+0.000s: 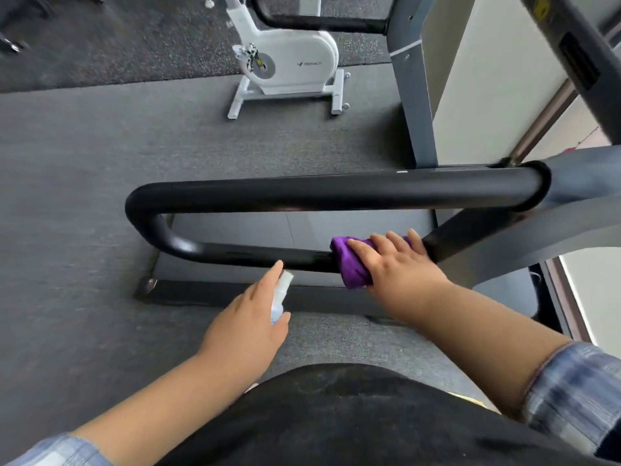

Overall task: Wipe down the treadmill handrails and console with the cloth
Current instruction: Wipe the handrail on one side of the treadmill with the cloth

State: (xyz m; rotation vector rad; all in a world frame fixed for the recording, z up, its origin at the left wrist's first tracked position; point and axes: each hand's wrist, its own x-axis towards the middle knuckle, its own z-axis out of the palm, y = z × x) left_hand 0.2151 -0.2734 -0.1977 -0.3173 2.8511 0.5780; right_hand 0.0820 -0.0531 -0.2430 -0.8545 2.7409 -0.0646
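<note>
A black U-shaped treadmill handrail (302, 193) crosses the middle of the head view, its bend at the left. A purple cloth (349, 264) is wrapped over the near bar of the rail at the right. My right hand (396, 264) presses on the cloth, fingers laid over the bar. My left hand (245, 327) holds a small clear spray bottle (280, 294) just below the near bar, index finger stretched along its top. The nozzle points toward the bar. The console is not visible.
The grey treadmill frame (571, 237) and upright (416, 105) stand at the right. A white exercise bike (292, 65) sits on the dark gym floor beyond the rail. A second black rail (319, 23) shows at the top. The treadmill deck edge (235, 295) lies below the hands.
</note>
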